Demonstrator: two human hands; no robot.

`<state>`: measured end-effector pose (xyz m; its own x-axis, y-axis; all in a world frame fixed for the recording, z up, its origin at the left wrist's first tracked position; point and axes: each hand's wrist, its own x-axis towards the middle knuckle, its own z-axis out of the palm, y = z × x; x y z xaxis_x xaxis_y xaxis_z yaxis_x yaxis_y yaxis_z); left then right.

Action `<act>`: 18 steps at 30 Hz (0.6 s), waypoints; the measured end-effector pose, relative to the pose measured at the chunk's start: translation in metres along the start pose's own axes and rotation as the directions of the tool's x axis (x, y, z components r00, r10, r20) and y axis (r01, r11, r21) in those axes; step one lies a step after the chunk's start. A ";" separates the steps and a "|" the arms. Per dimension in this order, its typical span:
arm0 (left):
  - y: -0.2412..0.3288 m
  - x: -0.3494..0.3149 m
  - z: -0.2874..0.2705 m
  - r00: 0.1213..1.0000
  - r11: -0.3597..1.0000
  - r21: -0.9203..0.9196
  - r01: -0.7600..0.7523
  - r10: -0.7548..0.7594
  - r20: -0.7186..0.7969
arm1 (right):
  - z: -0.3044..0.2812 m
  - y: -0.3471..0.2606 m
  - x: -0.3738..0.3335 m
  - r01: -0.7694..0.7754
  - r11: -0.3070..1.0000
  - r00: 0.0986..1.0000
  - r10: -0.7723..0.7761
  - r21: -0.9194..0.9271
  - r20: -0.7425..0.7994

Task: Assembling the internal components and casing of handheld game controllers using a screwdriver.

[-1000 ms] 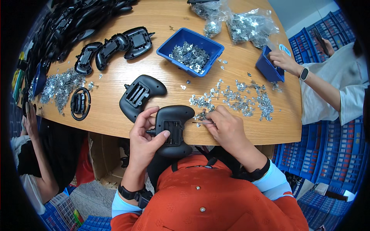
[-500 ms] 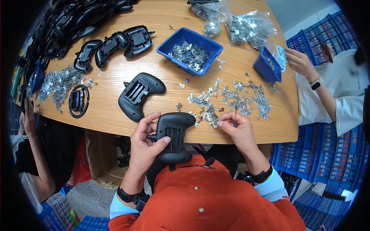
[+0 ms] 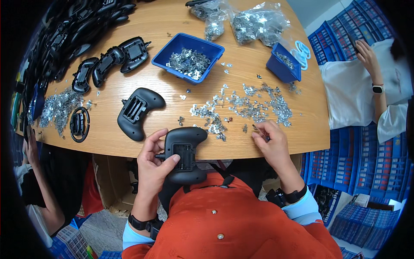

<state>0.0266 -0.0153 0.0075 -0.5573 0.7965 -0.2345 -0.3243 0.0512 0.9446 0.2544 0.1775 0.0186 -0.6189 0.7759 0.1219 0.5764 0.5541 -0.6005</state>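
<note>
My left hand [image 3: 156, 160] is closed round a black game controller [image 3: 186, 149], held at the table's front edge with its battery compartment facing up. My thumb presses on the rim of that compartment, where springs show. To the right, just over the table, my right hand [image 3: 272, 140] is closed, thumb and fingertips together on something thin and dark that I cannot make out. Nearest to it lie scattered small metal contact pieces [image 3: 215, 125]. A second black controller [image 3: 137, 113], its compartment also uncovered, lies on the table beyond my left hand.
Beyond stand a blue bin [image 3: 188, 77] of metal pieces, a smaller blue bin [image 3: 282, 73] and clear bags [image 3: 258, 23]. At left lie three black shells [image 3: 108, 64], a wheel-shaped part [image 3: 79, 124] and a heap of black parts [image 3: 64, 39]. People sit on both sides.
My right hand has drawn back rightward from the metal pieces, fingers closed. My left hand keeps the controller. The person at right has moved a hand away from the light-blue loops. The view has shifted.
</note>
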 end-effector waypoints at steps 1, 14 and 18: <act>-0.001 0.001 0.001 1.000 1.000 -0.016 -0.020 0.020 0.002 | 0.000 0.003 -0.001 -0.004 1.000 1.000 0.004 0.001 -0.006; 0.001 0.000 0.010 0.999 0.999 0.036 -0.034 0.034 0.003 | 0.015 0.008 0.006 0.172 0.985 0.984 -0.171 0.010 -0.053; -0.001 0.000 0.008 0.999 0.999 0.034 -0.038 0.038 -0.008 | 0.010 0.011 0.005 0.104 0.993 0.991 -0.099 0.056 -0.087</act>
<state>0.0336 -0.0105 0.0083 -0.5754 0.7931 -0.1999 -0.2769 0.0410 0.9600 0.2524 0.1839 0.0051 -0.6242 0.7407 0.2486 0.4782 0.6138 -0.6282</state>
